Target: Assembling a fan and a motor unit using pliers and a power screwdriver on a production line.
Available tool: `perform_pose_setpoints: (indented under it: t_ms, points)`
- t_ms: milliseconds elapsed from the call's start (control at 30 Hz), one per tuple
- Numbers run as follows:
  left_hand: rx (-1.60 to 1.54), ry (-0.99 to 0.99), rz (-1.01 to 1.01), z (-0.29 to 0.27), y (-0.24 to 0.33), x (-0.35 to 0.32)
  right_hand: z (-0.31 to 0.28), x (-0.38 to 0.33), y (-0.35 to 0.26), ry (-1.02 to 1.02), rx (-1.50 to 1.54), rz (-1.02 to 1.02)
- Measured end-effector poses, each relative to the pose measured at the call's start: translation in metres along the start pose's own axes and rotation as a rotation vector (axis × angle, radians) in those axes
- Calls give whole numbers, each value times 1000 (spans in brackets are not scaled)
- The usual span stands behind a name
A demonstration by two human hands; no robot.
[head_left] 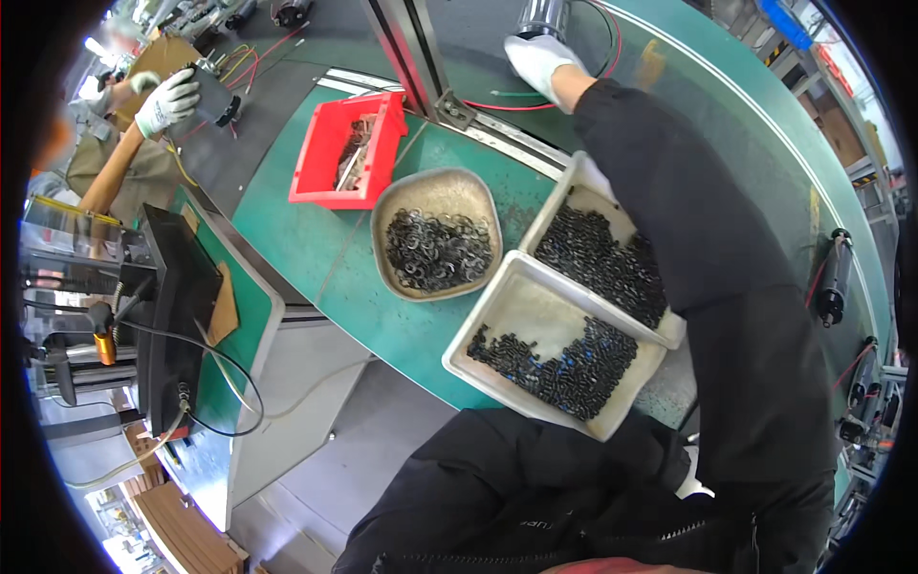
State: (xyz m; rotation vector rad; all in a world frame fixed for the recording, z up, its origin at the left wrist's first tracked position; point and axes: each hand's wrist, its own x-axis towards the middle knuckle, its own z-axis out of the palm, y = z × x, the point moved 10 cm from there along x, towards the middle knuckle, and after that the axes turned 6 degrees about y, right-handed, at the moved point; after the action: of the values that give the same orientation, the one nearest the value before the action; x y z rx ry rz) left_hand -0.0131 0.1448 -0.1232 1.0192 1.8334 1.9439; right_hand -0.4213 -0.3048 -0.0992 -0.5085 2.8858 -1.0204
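Right hand [537,57], white-gloved, reaches far across the green counter [382,316], its grip closed on a metal cylinder [541,17] at the far edge. Two screw trays [497,316] and a washer bowl [436,196] lie under the sleeve; left hand unseen.

The left hand cannot be seen; it is lost below among the black jacket folds. The fingers of the gloved right hand [537,59] are hidden where they lie against a metal cylinder [542,16], itself cut off by the top edge. Part of the far white tray [559,196] is covered by the black sleeve [669,191]. The small dark parts in both trays and the grey bowl [435,196] are too small to be told apart. The contents of the red bin [320,163] are blurred. A co-worker's gloved hand [167,100] is partly cut by the rim.
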Motion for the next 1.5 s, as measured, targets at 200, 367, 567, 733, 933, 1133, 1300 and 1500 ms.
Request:
perform_pose_setpoints:
  t_ms: [200,367,567,733,933,1133,1300,1500]
  points:
    - [9,-116,22,-10,23,6,-154,-54,23,-196,-790,-470]
    - [119,-10,79,-16,29,-5,-232,-156,41,-241,-759,-302]
    - [176,-101,165,-10,35,-4,-315,-285,101,-239,-713,-85]
    - [387,-10,350,-10,52,-11,-359,-363,149,-230,-683,91]
    - [1044,455,322,-56,70,37,-394,-380,177,-26,-417,-20]
    - [1500,491,60,-90,22,155,-414,-323,158,-58,-472,-129]
    - [1613,407,-419,-124,-21,178,-400,-297,139,-59,-505,-236]
    - [1163,-453,69,63,17,124,-411,-355,130,-67,-472,-223]
